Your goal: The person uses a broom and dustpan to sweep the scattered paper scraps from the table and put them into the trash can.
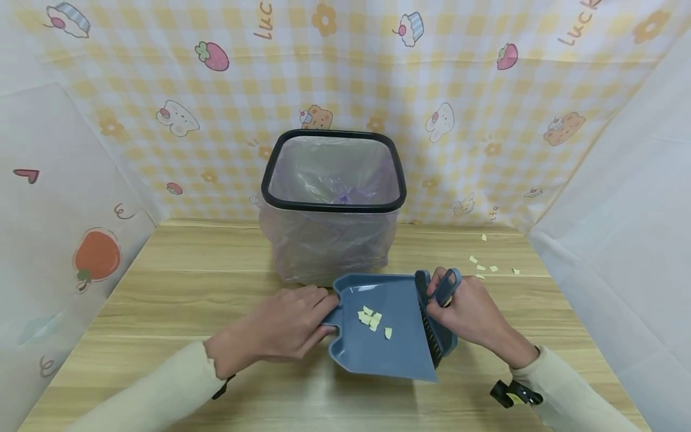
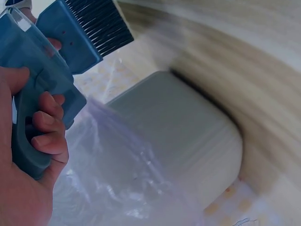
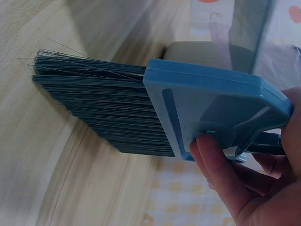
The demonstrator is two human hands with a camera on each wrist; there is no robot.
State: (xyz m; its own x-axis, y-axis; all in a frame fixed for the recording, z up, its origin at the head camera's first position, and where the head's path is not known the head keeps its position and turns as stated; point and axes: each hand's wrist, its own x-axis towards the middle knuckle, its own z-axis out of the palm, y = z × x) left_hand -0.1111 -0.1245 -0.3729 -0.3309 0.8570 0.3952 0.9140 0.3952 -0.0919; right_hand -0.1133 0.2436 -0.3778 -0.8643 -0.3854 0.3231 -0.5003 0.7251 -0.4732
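Observation:
My left hand [image 1: 286, 324] grips the handle of a blue dustpan [image 1: 367, 354], fingers curled round it in the left wrist view. Several pale yellow paper scraps [image 1: 372, 318] lie on the pan. At the pan's right, open edge, my right hand [image 1: 469, 306] holds a blue hand brush [image 1: 449, 339] by its handle. Its dark bristles [image 3: 103, 103] point down toward the table in the right wrist view, and the brush overlaps the pan's edge in the head view. The dustpan's far side sits just in front of a trash bin.
The trash bin [image 1: 329, 240], lined with a translucent bag and rimmed in black, stands at the back middle of the wooden table [image 1: 205, 264]. Several more scraps [image 1: 480, 267] lie on the table at the back right. Printed cloth hangs behind and at both sides.

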